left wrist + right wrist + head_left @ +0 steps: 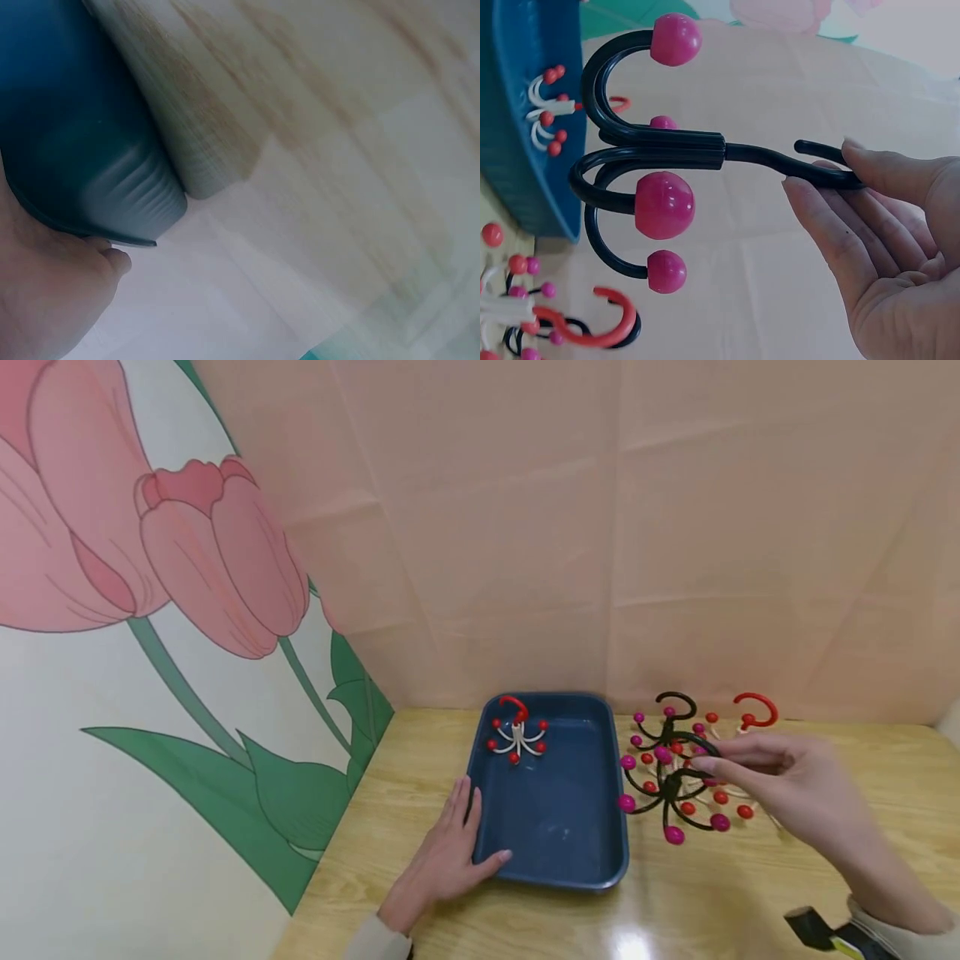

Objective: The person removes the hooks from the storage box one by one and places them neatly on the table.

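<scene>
A black multi-arm hook (682, 148) with pink ball tips hangs from my right hand (802, 785), whose thumb and fingers pinch its curved top. In the head view it is held up to the right of the blue tray (551, 881). My left hand (446, 847) lies along the tray's left side, fingers straight against the rim and thumb over the near edge. Inside the tray, toward the back left, is a white hook with red ball tips and a red top (517, 739).
Behind the held hook, more hooks crowd the wooden table: another black one (677, 702) and white ones with a red top (759, 710), partly hidden. A pinkish cloth (600, 527) hangs at the back, and a wall with painted tulips (210, 552) stands left.
</scene>
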`<state>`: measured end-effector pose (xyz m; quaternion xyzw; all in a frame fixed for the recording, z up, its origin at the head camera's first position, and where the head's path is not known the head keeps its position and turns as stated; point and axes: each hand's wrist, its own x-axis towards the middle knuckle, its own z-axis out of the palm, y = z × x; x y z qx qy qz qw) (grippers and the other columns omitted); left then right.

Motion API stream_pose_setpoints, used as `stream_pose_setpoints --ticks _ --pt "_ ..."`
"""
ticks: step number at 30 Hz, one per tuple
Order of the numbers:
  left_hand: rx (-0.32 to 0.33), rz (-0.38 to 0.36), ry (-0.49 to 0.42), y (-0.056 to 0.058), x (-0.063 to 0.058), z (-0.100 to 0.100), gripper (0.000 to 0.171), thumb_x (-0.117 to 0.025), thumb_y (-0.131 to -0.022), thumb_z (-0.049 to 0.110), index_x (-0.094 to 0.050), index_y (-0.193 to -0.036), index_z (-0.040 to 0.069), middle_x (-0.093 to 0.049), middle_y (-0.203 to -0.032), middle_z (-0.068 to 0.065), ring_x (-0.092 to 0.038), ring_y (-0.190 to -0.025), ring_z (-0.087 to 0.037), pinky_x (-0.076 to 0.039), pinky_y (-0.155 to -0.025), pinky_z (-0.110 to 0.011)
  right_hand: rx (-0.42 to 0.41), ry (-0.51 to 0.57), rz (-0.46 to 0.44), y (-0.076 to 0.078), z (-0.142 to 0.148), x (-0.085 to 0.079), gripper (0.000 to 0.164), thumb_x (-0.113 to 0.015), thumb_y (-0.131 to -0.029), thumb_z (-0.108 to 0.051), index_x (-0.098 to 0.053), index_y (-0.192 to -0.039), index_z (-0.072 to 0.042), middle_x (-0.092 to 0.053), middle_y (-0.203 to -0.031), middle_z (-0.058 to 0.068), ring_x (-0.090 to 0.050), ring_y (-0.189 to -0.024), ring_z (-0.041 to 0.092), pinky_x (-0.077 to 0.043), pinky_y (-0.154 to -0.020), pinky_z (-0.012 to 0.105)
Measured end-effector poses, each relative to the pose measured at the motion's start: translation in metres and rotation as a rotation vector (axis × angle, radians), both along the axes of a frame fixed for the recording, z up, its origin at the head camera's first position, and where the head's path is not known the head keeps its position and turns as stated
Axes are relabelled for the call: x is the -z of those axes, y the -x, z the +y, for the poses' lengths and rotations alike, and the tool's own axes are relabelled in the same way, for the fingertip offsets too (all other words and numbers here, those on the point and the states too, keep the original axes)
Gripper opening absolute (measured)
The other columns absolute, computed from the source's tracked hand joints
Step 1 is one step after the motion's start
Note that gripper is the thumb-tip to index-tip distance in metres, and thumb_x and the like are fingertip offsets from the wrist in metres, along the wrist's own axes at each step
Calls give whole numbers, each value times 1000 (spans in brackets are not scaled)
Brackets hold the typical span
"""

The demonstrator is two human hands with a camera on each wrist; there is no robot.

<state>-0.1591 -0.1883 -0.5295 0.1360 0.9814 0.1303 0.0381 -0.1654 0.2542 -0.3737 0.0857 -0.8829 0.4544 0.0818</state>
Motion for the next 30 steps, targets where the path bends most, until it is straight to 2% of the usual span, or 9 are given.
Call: stream_pose_setpoints --ticks 3,6,9,15,21,30 --pt "1 -4 4 0 0 0 108 -44 -96 82 -13 -170 9 10 -179 -10 6 -167 -30 -26 -131 -55 2 -15 26 -4 6 4 32 -83 -92 -25 -79 -115 -3 -79 -84 -21 -73 -75 -7 -49 -57 18" --pt "3 -5 3 -1 0 1 108 -44 -96 81 -13 -170 9 11 -179 -10 7 -167 -30 -26 -131 -55 10 -59 26 -8 11 9 30 -83 -92 -25 -80 -113 -4 -81 -82 -13 -69 -67 -6 -39 -48 24" --pt "6 -4 2 0 0 2 107 -44 -96 81 -13 -170 9 11 -179 -10 6 -167 -30 -25 -132 -55 14 -110 -4 -11 15 17 29 -83 -93 -27 -81 -112 -6 -82 -83 -4 -66 -66 -5 -35 -44 27" --pt "-1 -5 8 0 -2 2 107 -45 -96 80 -15 -170 9 10 -179 -10 6 -167 -30 -25 -131 -55 22 -151 -57 -11 24 39 29 -82 -93 -30 -81 -111 -7 -83 -86 1 -70 -71 -8 -51 -55 20" --pt "-4 -11 8 1 -3 2 107 -45 -96 80 -15 -170 8 11 -179 -10 6 -167 -30 -26 -131 -56 19 -144 -47 -7 31 59 30 -82 -93 -28 -80 -113 -5 -83 -88 5 -71 -72 -8 -53 -58 17" --pt "-5 -14 5 0 -3 1 106 -45 -97 80 -14 -170 9 10 -179 -10 6 -167 -31 -25 -131 -55 38 -134 -56 -2 31 82 23 -85 -90 -33 -83 -103 -14 -84 -92 4 -70 -73 -9 -53 -60 18"
